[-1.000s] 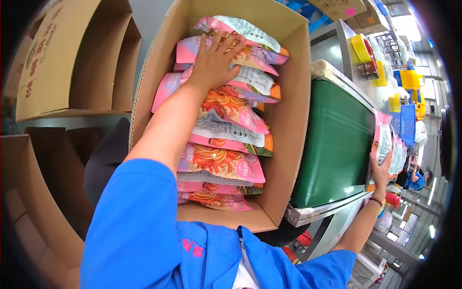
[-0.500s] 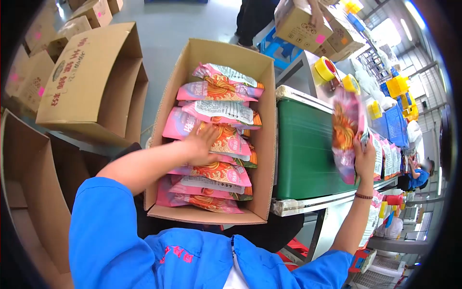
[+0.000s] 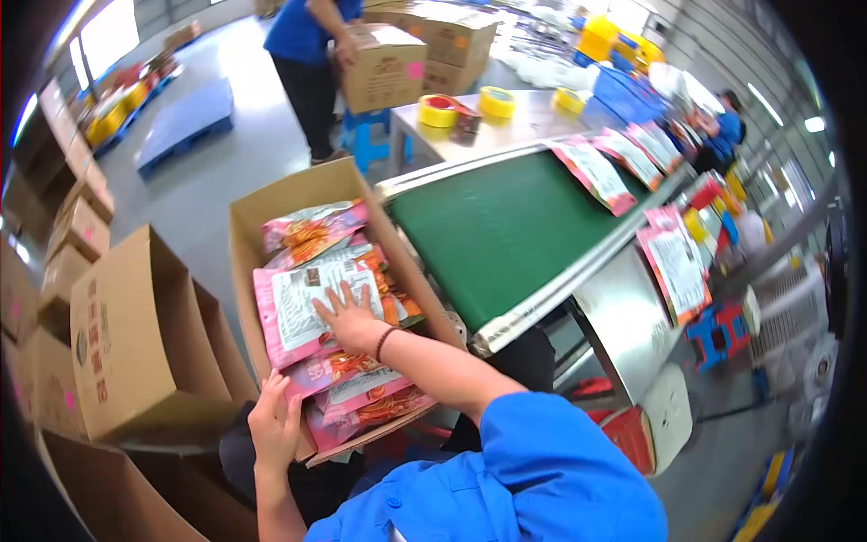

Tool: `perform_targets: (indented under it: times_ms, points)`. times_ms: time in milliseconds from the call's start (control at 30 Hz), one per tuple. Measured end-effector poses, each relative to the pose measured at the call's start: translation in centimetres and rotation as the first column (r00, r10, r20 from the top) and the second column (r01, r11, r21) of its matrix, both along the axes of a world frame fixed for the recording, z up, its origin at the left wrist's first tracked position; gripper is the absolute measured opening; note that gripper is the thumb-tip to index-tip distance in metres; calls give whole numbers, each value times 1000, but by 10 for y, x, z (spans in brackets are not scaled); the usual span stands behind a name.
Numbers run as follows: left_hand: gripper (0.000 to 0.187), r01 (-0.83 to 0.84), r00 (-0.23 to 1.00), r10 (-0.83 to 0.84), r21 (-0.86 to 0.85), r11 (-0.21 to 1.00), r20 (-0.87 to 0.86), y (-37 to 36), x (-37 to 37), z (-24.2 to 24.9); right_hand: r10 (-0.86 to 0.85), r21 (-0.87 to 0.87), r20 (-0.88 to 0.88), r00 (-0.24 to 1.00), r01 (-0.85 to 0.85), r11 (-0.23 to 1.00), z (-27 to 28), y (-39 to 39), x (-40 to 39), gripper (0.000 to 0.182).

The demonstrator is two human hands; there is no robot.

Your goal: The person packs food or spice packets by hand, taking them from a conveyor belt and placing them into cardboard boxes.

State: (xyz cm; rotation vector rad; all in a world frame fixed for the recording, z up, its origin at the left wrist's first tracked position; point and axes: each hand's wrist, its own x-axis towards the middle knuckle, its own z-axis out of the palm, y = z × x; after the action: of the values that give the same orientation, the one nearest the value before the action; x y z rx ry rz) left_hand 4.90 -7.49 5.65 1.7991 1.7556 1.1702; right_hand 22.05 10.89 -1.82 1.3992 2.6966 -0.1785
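A cardboard box point(image 3: 249, 226) packed with pink food packets point(image 3: 316, 235) stands before me. My right hand point(image 3: 350, 318) lies spread and flat on a packet point(image 3: 307, 298) whose white printed back faces up, on top of the others. At the box's near left corner is my left hand point(image 3: 275, 417), its fingers stretched up along the edge and apart, holding nothing. More packets show under and below the right hand, printed with orange noodle pictures.
A green conveyor belt point(image 3: 492, 239) to the right carries several packets point(image 3: 591, 172) at its far end. Another packet point(image 3: 673, 266) lies on a metal chute. Open cardboard boxes point(image 3: 126, 334) stand at left. Tape rolls point(image 3: 438, 110) rest on a table; behind, a person point(image 3: 312, 54) handles a box point(image 3: 388, 68).
The view has swung to the right. My right hand has brought the packet from over the belt into the box and released it; my left hand has moved from the packets to the box's near corner.
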Motion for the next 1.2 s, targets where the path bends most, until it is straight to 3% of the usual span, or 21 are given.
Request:
perform_targets:
  times_ms: [67, 100, 167, 233, 267, 300, 333, 400, 433, 467, 500, 567, 633, 700, 800, 933, 967, 1000, 1033, 1100, 1200]
  points:
    - [38, 52, 990, -47, 30, 998, -135, -2, 4, -10, 87, -282, -102, 991, -113, 953, 46, -4, 13, 83]
    - [41, 58, 965, -40, 61, 996, -261, 0, 9, -10, 70, -255, -113, 991, -97, 962, 54, -1, 23, 83]
    - [45, 116, 895, -98, 15, 993, -434, -2, 18, 0, 89, -401, -414, 906, -270, 875, 67, 9, 51, 83]
    - [46, 81, 905, -58, 36, 996, -421, -2, 17, -8, 146, -81, -647, 748, -258, 963, 91, 31, 96, 68]
    - [46, 74, 924, -58, 26, 997, -377, -2, 16, -9, 62, -65, -690, 721, -146, 987, 139, 35, 123, 61]
    - [45, 67, 940, -58, 15, 998, -335, -2, 15, -11, 122, 257, -665, 736, 73, 964, 135, 47, 154, 58]
    - [39, 56, 937, -27, 73, 996, -348, -1, 17, -13, 84, 358, -626, 775, 189, 914, 143, 67, 193, 59]
    - [38, 61, 930, -28, 77, 995, -367, 0, 17, -14, -279, 458, -437, 855, 478, 749, 151, 101, 267, 79]
    - [37, 68, 927, -35, 74, 995, -374, 2, 18, -17, -468, 522, -348, 812, 582, 623, 156, 111, 296, 89]
    - [34, 77, 922, -29, 108, 991, -387, 4, 17, -22, -612, 444, -296, 733, 673, 592, 167, 113, 314, 98]
    - [42, 110, 909, -115, -36, 993, -400, 2, 13, -19, -741, 364, -229, 631, 762, 535, 179, 111, 333, 107]
    - [45, 163, 893, -115, 76, 984, -435, 2, 18, -9, -817, 285, -169, 551, 821, 495, 182, 114, 364, 124]
    - [25, 145, 901, -78, 127, 981, -427, 3, 32, 8, -868, 220, -103, 485, 863, 456, 173, 111, 381, 128]
    - [23, 180, 874, -84, 159, 971, -480, 5, 32, 3, -891, 102, -84, 447, 893, 438, 164, 119, 391, 131]
    - [23, 268, 849, -150, 169, 948, -507, 9, 31, 6, -909, 118, -84, 408, 910, 398, 159, 143, 385, 100]
    - [19, 275, 829, -170, 122, 954, -533, 5, 31, 13, -833, 69, -96, 544, 839, 540, 182, 112, 379, 91]
    - [18, 288, 834, -189, 117, 950, -518, 6, 25, 12, -777, 76, -177, 604, 796, 601, 193, 97, 381, 89]
    - [16, 393, 784, -136, 316, 863, -605, 12, 0, -18, -710, 87, -256, 656, 747, 659, 200, 85, 386, 88]
    - [16, 397, 786, -140, 318, 861, -602, 12, 0, -12, -713, 90, -254, 653, 750, 655, 202, 77, 399, 88]
    - [19, -94, 982, 133, 263, 960, -135, 8, -4, 9, -548, 173, -505, 667, 699, 694, 206, 55, 437, 86]
    - [30, -424, 878, 462, 244, 872, -124, 10, -34, 43, -484, 160, -732, 479, 812, 562, 221, 4, 469, 80]
